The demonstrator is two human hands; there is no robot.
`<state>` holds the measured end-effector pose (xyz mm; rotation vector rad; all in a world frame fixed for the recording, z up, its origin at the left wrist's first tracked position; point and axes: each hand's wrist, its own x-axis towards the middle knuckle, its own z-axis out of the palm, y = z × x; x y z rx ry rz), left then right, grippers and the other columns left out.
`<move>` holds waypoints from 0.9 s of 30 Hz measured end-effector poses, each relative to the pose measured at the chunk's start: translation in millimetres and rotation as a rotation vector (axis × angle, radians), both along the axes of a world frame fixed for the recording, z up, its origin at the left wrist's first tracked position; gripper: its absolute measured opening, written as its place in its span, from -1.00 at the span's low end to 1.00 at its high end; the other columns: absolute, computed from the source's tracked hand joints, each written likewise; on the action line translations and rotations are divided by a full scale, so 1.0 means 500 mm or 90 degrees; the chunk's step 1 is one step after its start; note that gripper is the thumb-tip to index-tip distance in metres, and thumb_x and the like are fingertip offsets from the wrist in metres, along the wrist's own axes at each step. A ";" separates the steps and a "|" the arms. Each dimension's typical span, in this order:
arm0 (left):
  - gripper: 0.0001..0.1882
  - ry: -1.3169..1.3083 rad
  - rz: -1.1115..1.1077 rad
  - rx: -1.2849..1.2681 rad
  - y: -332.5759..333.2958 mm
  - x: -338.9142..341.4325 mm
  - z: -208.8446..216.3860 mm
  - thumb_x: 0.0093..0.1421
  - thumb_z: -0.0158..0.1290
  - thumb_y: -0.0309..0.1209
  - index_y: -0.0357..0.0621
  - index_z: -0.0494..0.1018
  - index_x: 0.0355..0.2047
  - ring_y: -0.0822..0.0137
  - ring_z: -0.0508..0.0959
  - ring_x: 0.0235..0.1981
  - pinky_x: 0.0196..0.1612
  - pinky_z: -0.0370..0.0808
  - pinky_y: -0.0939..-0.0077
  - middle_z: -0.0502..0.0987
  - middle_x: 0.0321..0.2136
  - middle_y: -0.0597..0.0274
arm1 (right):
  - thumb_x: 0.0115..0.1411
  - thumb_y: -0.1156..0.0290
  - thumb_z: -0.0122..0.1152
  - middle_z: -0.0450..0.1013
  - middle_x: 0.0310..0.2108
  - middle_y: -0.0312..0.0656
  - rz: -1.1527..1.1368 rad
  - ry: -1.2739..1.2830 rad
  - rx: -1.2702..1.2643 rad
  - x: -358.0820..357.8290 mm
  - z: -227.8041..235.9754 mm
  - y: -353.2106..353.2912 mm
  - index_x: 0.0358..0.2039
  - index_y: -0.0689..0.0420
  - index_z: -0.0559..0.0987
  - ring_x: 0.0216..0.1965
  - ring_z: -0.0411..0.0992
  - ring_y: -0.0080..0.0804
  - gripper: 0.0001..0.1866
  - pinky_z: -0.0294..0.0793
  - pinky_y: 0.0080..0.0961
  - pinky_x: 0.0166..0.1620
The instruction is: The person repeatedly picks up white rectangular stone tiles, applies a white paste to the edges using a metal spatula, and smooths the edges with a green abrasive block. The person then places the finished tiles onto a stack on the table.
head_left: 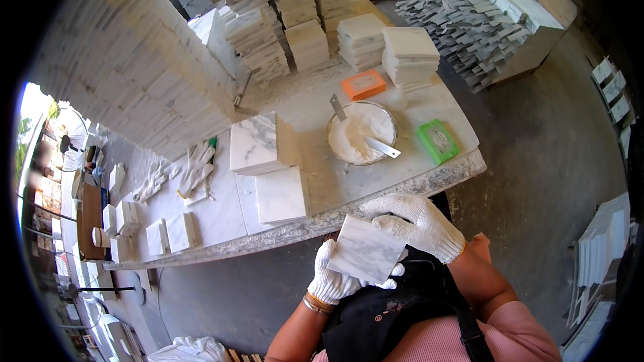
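Above my lap, a square white marble tile (365, 250) with grey veins is held tilted, its face up. My left hand (333, 280), in a white knitted glove, grips it from below; fingertips show past the lower edge. My right hand (419, 226), gloved too, is closed at the tile's far right corner, with the thumb over the face. Its other fingertips are partly hidden. Beyond my hands, on the bench, lie a stack of marble tiles (280, 196) and a taller stack (253, 144). A bowl of white paste (362, 133) holds two metal scrapers.
An orange box (363, 85) and a green box (437, 141) flank the bowl. Loose white gloves (196, 169) and small tile stacks (180, 231) occupy the bench's left. A tall tile wall (134, 60) rises behind. The stone bench edge (322, 218) runs just beyond my hands.
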<state>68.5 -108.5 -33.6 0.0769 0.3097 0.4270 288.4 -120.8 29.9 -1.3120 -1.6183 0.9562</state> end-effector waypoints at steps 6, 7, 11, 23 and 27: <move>0.21 -0.170 -0.044 -0.063 0.005 0.002 -0.018 0.08 0.17 0.38 -0.14 -0.03 0.48 -0.45 0.33 0.26 -0.06 0.54 -0.52 0.16 0.35 -0.40 | 0.23 0.32 0.35 0.63 -0.10 -0.06 0.000 -0.046 -0.073 -0.020 0.020 -0.003 0.15 0.20 0.57 -0.11 0.60 -0.37 -0.51 0.56 -0.41 0.01; 0.21 -0.171 -0.033 -0.080 0.004 0.003 -0.013 0.09 0.14 0.40 -0.12 -0.05 0.49 -0.45 0.32 0.27 -0.06 0.54 -0.54 0.16 0.36 -0.37 | 0.23 0.33 0.35 0.63 -0.12 -0.07 0.000 -0.047 -0.088 -0.022 0.018 -0.002 0.16 0.20 0.56 -0.13 0.60 -0.41 -0.50 0.57 -0.42 0.00; 0.21 -0.178 0.041 -0.096 0.003 0.001 0.013 0.13 0.06 0.45 -0.10 -0.11 0.51 -0.48 0.31 0.27 -0.09 0.53 -0.60 0.13 0.39 -0.31 | 0.24 0.34 0.34 0.61 -0.24 -0.19 -0.036 0.010 -0.135 -0.041 0.011 0.004 0.21 0.19 0.53 -0.22 0.52 -0.54 -0.47 0.55 -0.49 -0.06; -0.56 0.479 0.142 0.341 0.063 -0.155 0.079 0.29 0.20 -0.32 -0.40 0.44 0.06 0.29 0.68 -0.45 -0.45 0.59 0.54 0.66 -0.24 0.07 | 0.27 0.38 0.28 0.60 -0.38 -0.15 -0.060 0.067 -0.099 -0.062 -0.042 0.028 0.24 0.19 0.50 -0.33 0.56 -0.46 -0.48 0.54 -0.46 -0.16; -0.63 0.605 0.089 0.423 0.132 -0.205 0.089 0.25 0.28 -0.22 -0.28 0.53 -0.12 0.49 0.56 -0.56 -0.52 0.43 0.62 0.61 -0.46 0.27 | 0.26 0.36 0.29 0.58 -0.32 -0.10 -0.266 -0.194 0.130 0.003 -0.005 0.067 -0.02 0.09 0.64 -0.36 0.58 -0.17 -0.72 0.56 -0.32 -0.26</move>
